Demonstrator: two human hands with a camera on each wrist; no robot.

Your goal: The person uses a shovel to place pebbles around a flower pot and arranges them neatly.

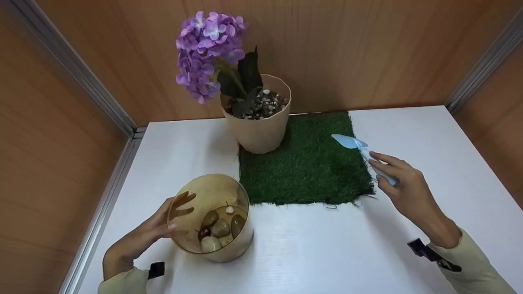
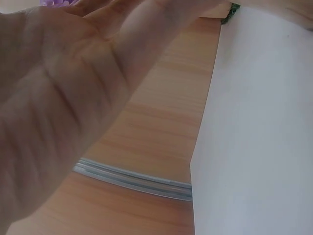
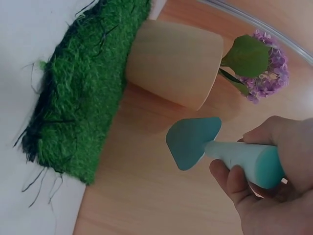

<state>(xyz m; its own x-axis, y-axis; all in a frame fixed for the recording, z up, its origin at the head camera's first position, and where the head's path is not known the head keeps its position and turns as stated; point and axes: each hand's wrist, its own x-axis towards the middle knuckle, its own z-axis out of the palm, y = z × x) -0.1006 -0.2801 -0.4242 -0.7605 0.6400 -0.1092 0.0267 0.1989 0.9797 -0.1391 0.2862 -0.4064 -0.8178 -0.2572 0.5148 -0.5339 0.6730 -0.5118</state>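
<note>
In the head view, my left hand (image 1: pixel 157 222) grips the left side of a translucent amber container (image 1: pixel 243 249), thumb near its rim. The fingers show tinted through its wall. The container tilts toward me, and several smooth stones (image 1: pixel 221 228) lie at its bottom. To the right, my right hand (image 1: pixel 408 192) holds a small light-blue trowel (image 1: pixel 347 141) by its handle, the blade pointing left over the edge of the artificial grass mat (image 1: pixel 306 163). The right wrist view shows the trowel (image 3: pixel 193 139) pinched between thumb and fingers. Only the palm side of my left hand (image 2: pixel 73 93) fills the left wrist view; the container is hidden there.
A beige pot (image 1: pixel 259 134) with a purple flower (image 1: pixel 210 53) and pebbles stands on the mat's back left corner. Wooden panels (image 1: pixel 347 53) with metal edge strips (image 1: pixel 486 57) enclose the white table (image 1: pixel 310 249) at the back and sides.
</note>
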